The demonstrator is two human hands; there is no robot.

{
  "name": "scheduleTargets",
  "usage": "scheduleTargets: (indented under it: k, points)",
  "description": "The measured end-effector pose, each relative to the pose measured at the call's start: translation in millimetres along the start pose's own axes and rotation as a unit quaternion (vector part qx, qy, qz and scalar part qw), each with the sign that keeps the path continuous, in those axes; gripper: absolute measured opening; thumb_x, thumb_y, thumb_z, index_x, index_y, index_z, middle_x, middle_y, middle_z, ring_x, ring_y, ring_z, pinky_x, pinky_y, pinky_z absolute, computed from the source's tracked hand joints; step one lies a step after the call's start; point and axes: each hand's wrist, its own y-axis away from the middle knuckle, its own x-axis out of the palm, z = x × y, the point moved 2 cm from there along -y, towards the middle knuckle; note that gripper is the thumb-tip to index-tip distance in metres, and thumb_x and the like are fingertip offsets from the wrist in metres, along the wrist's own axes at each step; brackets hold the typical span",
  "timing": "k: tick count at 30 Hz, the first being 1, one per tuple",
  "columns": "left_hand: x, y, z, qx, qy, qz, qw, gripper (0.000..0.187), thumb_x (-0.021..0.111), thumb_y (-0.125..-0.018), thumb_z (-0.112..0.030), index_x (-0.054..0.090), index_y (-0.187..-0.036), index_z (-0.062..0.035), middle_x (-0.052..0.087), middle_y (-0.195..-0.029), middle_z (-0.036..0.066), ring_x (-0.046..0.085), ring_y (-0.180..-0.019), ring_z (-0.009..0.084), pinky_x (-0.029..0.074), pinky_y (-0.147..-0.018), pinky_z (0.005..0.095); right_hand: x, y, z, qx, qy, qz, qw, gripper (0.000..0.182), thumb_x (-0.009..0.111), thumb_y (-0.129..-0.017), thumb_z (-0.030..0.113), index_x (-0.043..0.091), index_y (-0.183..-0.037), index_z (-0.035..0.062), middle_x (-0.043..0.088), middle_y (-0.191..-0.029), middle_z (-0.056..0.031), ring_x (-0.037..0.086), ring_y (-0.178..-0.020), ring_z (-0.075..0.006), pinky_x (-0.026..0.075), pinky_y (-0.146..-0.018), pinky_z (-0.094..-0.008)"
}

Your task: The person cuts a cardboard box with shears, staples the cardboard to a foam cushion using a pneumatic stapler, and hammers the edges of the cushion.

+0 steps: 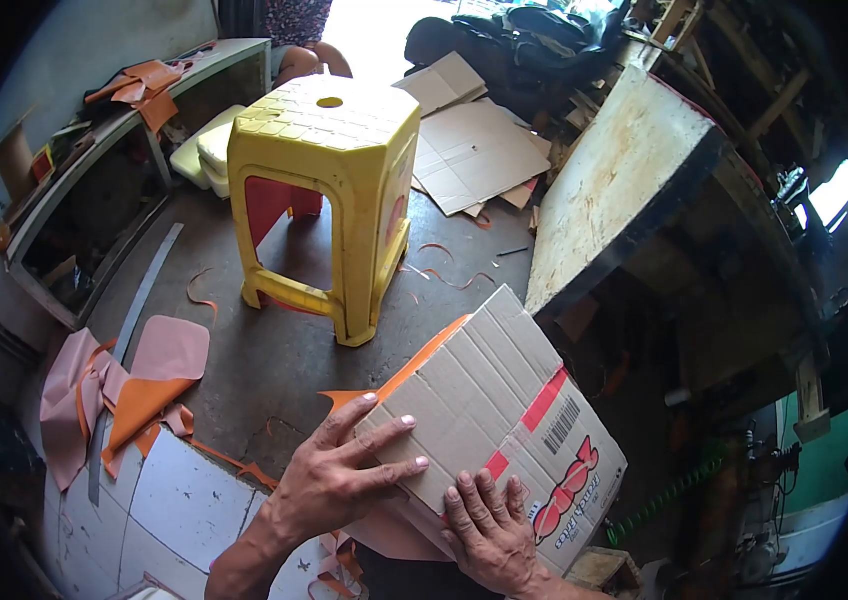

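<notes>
A piece of printed cardboard (474, 390) is tilted in front of me, with red tape, a barcode and red lettering on it. Along its upper left edge, orange sheet material (424, 355) sticks out from underneath, and pinkish material (399, 525) shows below. My left hand (329, 475) grips the cardboard's left edge, with several fingers spread over the top and the thumb hidden. Flat on the lower part of the cardboard rests my right hand (494, 535), its fingers stretched out beside the lettering.
A yellow plastic stool (324, 150) stands ahead. Pink and orange scraps (164, 365) lie at left by a metal strip (144, 285). Flattened cardboard (474, 155) lies behind the stool. A worn board (624, 180) stands at right. Another person's legs (312, 62) show at the back.
</notes>
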Motion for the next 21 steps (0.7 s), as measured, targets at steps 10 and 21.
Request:
scheduleTargets:
  k: [10, 21]
  points:
    - [0, 3, 4, 0.007, 0.002, 0.014, 1.000, 0.042, 0.077, -0.080, -0.036, 0.072, -0.121, -0.0384, 0.056, -0.146, -0.003, 0.044, -0.139, 0.0342, 0.041, -0.117, 0.0449, -4, -2, -7, -0.003, -0.022, 0.000, 1.000, 0.055, 0.064, -0.095, 0.032, 0.055, -0.144, 0.0103, 0.044, -0.156, -0.0118, 0.029, -0.151, -0.0294, 0.008, -0.124, -0.0534]
    - [2, 6, 10, 0.011, 0.029, -0.016, 0.999, 0.034, 0.078, -0.078, -0.029, 0.077, -0.111, -0.0384, 0.064, -0.137, -0.004, 0.049, -0.135, 0.0349, 0.045, -0.114, 0.0433, -2, -5, -10, -0.014, -0.024, -0.006, 1.000, 0.055, 0.066, -0.094, 0.032, 0.056, -0.144, 0.0121, 0.045, -0.156, -0.0100, 0.029, -0.151, -0.0286, 0.009, -0.124, -0.0519]
